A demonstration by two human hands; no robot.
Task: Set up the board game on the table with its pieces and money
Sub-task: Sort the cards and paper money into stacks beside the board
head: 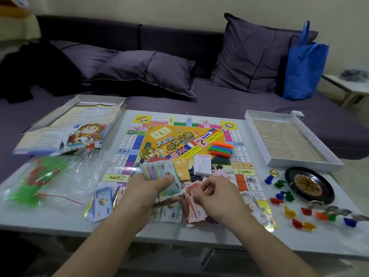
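Note:
The colourful game board (179, 140) lies flat in the middle of the white table (60, 216). My left hand (147, 194) grips a fanned stack of paper money (161, 172) above the board's near edge. My right hand (217, 198) pinches a red note (194, 191) over a pile of red notes (194, 213). A pile of blue notes (101, 204) lies to the left and grey notes (252, 204) to the right. Card decks (202, 164) and coloured bars (221, 149) sit on the board. Plastic pawns (279, 194) and houses (303, 218) are scattered at the right.
A small roulette wheel (309, 185) and a gold coin (274, 173) lie right of the board. The white box base (295, 158) sits at back right, the lid with the rule sheet (65, 128) at back left. A plastic bag (46, 180) lies left. Behind stands a purple sofa (179, 47) with a blue bag (305, 68).

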